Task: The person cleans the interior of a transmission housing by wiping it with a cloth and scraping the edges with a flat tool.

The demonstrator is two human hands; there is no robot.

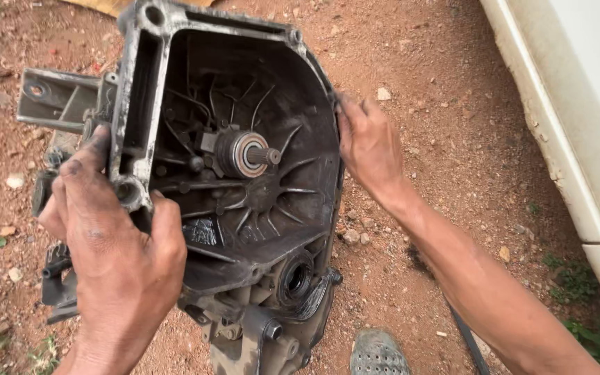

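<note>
Outdoors, a grimy grey cast-metal gearbox housing (244,173) is clamped at its rims by left hand (116,257) and right hand (369,146); right fingertips hidden behind edge, housing base cut off.

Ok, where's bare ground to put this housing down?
Open dirt lies between the metal housing and the white car, beyond the right hand. Left of the left hand it is tighter: stones and weeds.
</note>
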